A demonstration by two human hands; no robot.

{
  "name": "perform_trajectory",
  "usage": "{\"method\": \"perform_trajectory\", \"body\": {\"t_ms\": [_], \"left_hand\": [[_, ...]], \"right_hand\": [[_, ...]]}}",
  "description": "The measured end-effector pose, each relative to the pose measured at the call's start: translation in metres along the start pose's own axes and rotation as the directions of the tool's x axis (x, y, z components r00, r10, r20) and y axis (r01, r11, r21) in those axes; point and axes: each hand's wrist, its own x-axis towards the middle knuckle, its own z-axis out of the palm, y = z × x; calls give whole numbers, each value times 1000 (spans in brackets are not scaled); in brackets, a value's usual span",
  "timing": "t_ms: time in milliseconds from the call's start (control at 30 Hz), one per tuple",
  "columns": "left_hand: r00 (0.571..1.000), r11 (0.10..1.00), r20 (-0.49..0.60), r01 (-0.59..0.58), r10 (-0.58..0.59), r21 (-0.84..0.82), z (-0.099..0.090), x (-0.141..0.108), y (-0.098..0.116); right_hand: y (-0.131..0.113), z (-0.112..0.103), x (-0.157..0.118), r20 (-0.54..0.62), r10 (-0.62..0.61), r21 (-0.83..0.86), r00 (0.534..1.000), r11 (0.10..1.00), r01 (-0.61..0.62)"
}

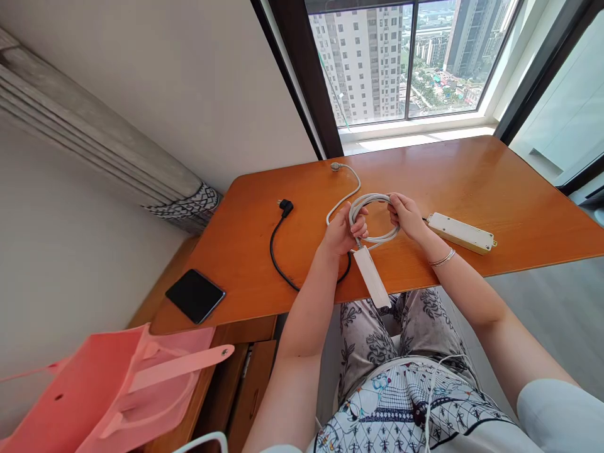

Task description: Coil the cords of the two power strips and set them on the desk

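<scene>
A white power cord (377, 198) is looped into a coil between my two hands over the table. My left hand (346, 229) is closed around the coil's left side. On the right side of the coil, my right hand (406, 215) pinches the loops. A white power strip (372, 275) hangs from the cord below my left hand, past the table's front edge. The cord's free end lies on the table with its grey plug (335, 167) toward the window. A second power strip (462, 233) rests to the right, partly behind my right wrist.
A black cord (274, 253) with a black plug (285, 206) curves across the wooden table (255, 277), passing behind my left forearm. A dark-screened tablet or phone (195, 296) lies at the left edge. A pink bag (117, 390) stands lower left. Beyond the table is a window (363, 69).
</scene>
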Motion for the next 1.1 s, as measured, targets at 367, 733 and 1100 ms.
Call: {"method": "perform_trajectory", "body": {"t_ms": [367,733,1100], "left_hand": [[997,993,-60,-60,54,-103,3,-1,-6],[993,994,-45,-106,105,-5,7,1,-6],[938,923,-262,-122,228,365,-20,22,-10]], "right_hand": [[-1,0,0,5,45,73,999,996,-45],[-3,-1,-1,63,159,144,985,975,-167],[-10,-12,2,-119,37,139,992,990,-20]]}}
